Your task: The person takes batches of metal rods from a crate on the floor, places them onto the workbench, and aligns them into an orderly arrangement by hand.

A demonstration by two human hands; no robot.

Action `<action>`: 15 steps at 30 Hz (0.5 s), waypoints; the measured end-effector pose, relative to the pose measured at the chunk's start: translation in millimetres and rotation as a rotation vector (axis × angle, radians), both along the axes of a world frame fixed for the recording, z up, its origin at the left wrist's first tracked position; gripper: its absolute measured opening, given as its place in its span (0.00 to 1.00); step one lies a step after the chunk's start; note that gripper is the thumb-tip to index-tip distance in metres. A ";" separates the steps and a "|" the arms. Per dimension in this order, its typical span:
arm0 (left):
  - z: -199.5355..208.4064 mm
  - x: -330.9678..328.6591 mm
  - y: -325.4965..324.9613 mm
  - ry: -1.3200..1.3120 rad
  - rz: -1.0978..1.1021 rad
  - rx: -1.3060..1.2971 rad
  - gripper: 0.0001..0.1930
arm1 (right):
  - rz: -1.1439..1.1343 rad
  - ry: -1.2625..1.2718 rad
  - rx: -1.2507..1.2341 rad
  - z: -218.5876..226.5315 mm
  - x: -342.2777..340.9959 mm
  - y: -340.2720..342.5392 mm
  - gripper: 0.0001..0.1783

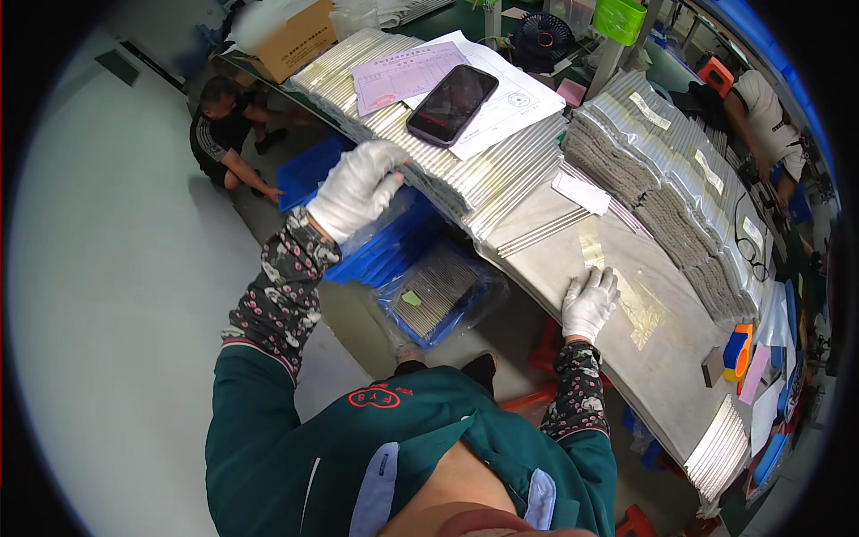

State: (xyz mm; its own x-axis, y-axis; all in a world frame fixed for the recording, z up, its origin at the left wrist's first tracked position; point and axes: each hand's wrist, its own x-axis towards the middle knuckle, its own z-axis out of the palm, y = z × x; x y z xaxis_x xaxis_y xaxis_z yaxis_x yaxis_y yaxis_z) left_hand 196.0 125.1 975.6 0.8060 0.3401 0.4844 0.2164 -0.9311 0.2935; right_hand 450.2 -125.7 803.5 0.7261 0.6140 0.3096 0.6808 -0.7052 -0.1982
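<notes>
My left hand (356, 190), in a white glove, hovers by the left edge of the table. Its fingers are bent, with a gap to the thumb, and nothing shows in it. Just beyond lies a wide stack of thin silvery rods (510, 170). My right hand (591, 304), also gloved, rests flat with fingers out on the grey tabletop, next to strips of yellowish tape (637, 309). A few loose rods (543, 233) lie between that hand and the stack, with a white label (582, 192) over their ends.
A black phone (453, 105) and papers (403, 72) lie on the rods. Bundled rods (662, 170) line the far side. Below the table's left edge sit blue crates (385, 251) and a plastic-lined crate of rods (438, 291). One person (234, 134) crouches at left; another (765, 121) works far right.
</notes>
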 end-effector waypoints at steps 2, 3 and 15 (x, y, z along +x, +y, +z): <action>13.6 24.6 23.8 -0.033 -0.081 0.170 0.10 | -0.017 0.001 -0.002 -1.3 3.4 1.8 0.21; 11.0 34.1 31.6 -0.039 -0.040 -0.115 0.12 | -0.022 0.005 0.001 -1.7 3.5 3.0 0.21; -4.8 159.1 119.8 0.282 0.116 0.325 0.23 | -0.025 0.010 0.007 5.1 22.0 4.1 0.20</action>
State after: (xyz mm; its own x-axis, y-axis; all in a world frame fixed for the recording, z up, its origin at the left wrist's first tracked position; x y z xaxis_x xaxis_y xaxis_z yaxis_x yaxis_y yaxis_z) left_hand 355.0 245.0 970.8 0.8875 0.3028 0.3474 0.3548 -0.9300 -0.0959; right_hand 472.2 -121.6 808.6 0.7439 0.5937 0.3069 0.6613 -0.7202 -0.2098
